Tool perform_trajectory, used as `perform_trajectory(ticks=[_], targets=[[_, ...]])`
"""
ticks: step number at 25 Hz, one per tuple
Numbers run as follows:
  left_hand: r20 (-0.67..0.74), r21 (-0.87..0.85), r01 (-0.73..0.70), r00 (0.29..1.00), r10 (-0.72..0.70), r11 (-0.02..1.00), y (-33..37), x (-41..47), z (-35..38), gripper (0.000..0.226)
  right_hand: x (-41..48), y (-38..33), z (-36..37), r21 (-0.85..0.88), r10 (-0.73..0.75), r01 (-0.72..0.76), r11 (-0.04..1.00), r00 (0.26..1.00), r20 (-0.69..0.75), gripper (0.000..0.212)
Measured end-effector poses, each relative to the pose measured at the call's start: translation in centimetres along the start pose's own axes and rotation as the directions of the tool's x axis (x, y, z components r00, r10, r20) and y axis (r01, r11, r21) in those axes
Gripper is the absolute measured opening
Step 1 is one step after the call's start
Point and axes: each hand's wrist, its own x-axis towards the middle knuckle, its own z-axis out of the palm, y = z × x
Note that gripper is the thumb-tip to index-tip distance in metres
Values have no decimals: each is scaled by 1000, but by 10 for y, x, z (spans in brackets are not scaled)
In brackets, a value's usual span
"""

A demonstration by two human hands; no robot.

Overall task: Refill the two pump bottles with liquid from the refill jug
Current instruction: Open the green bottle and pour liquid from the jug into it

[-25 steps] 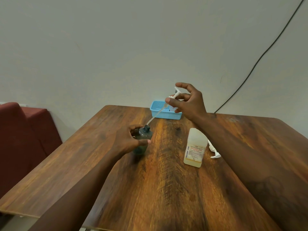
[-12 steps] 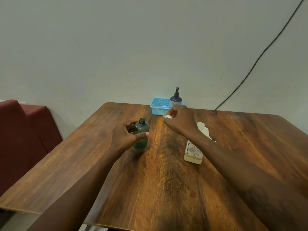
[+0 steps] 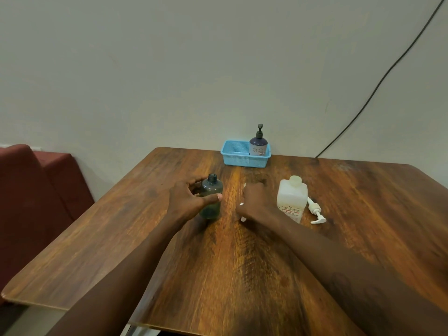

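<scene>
A dark green bottle [image 3: 211, 193] stands upright near the table's middle with its neck uncapped. My left hand [image 3: 186, 198] grips it from the left side. My right hand [image 3: 254, 198] rests low on the wood just right of it, closed on a white pump head [image 3: 243, 218] whose ends show beside the fingers. The pale refill jug [image 3: 291, 198] stands uncapped to the right. A second white pump [image 3: 316, 212] lies on the table beside the jug. A purple pump bottle [image 3: 259, 145] with a dark pump sits in the blue basket [image 3: 238, 160].
The wooden table [image 3: 242, 275] ends at the wall behind the basket. A red sofa [image 3: 31, 190] stands to the left. A black cable [image 3: 378, 81] runs down the wall at the right.
My right hand pulled the white pump and its long tube out of the green bottle, then lowered it to the table beside the bottle. My left hand kept hold of the bottle.
</scene>
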Motion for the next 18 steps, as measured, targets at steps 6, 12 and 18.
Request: perform_trajectory(ticks=[6, 12, 18], targets=[[9, 18, 1, 1000, -1, 1000, -6, 2, 1, 76, -1, 7, 8, -38, 6, -4, 999, 999, 49, 33], [11, 25, -13, 1000, 12, 1000, -5, 0, 7, 76, -1, 3, 1, -26, -12, 12, 1000, 1000, 20, 33], [-8, 12, -41, 999, 41, 999, 16, -1, 15, 77, -7, 1, -52, 160, -194, 221, 962, 966, -170, 37]])
